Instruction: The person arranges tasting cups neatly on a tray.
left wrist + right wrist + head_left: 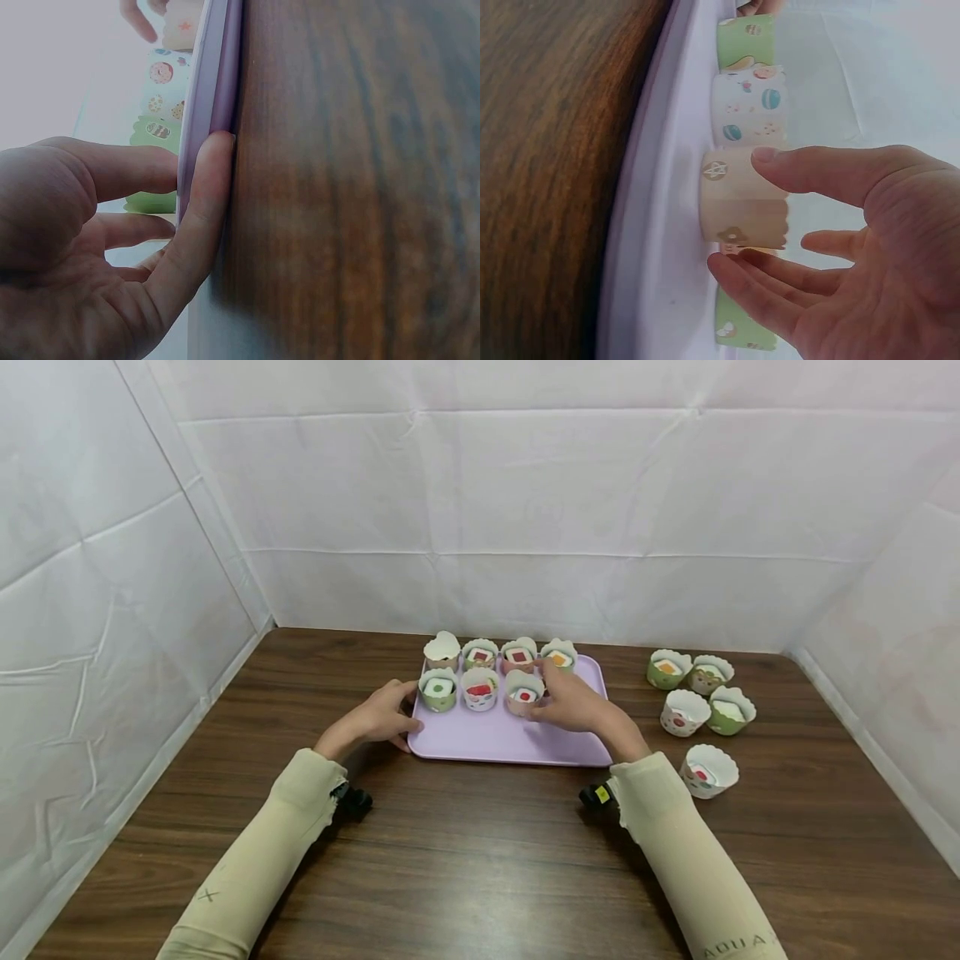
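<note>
A lilac tray (480,745) lies on the table, bearing two rows of paper baking cups. My left hand (381,717) pinches its left rim, thumb above and a finger underneath, as the left wrist view shows. Beside the beige baking cup (742,199) at the front row's right end is my right hand (572,700). Its thumb overlaps that cup's side and its extended fingers lie past the other side, with a gap showing. Left of it stand a white patterned cup (478,700) and a green cup (437,699). Most cups hold a small white square piece with a coloured mark.
Several more cups stand right of the tray: a green cup (664,677), a brown-patterned cup (705,681), another green cup (726,720), and white cups (678,723) nearer the front. White sheeting (525,510) hangs behind the wooden table (465,843) and along both sides.
</note>
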{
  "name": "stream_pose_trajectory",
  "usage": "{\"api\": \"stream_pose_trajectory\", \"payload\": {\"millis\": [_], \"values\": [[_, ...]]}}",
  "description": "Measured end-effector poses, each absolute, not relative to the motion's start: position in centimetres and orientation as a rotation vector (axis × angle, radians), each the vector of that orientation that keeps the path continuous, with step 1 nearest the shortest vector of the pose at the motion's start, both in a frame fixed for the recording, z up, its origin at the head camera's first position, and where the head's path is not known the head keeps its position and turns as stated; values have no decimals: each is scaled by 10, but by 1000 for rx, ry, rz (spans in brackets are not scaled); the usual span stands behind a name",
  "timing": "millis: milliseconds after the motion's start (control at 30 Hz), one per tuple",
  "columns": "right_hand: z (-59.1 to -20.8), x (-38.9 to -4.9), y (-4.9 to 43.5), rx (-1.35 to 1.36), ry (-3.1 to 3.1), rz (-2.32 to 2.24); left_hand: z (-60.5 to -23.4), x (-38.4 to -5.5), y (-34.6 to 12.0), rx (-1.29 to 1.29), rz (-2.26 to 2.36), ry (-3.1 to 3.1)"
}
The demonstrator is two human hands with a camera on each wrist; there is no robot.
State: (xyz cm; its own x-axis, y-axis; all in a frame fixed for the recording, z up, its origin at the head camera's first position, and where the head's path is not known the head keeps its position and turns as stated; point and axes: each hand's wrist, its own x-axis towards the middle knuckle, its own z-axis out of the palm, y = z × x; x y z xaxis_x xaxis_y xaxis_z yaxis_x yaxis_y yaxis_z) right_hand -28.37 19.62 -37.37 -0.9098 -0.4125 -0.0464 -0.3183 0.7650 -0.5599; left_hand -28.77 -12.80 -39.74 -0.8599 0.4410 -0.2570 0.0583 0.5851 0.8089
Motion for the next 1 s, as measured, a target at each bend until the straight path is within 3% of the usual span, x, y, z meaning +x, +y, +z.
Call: {"api": "stream_pose_trajectory", "payload": {"millis": [500,1000], "values": [[-357,-263,212,-625,2794,-902,-395,-284,-130,401,1185,2394],[-344,-229,270,-647,2909,-868,-396,-287,-129,417,1183,2393]]}}
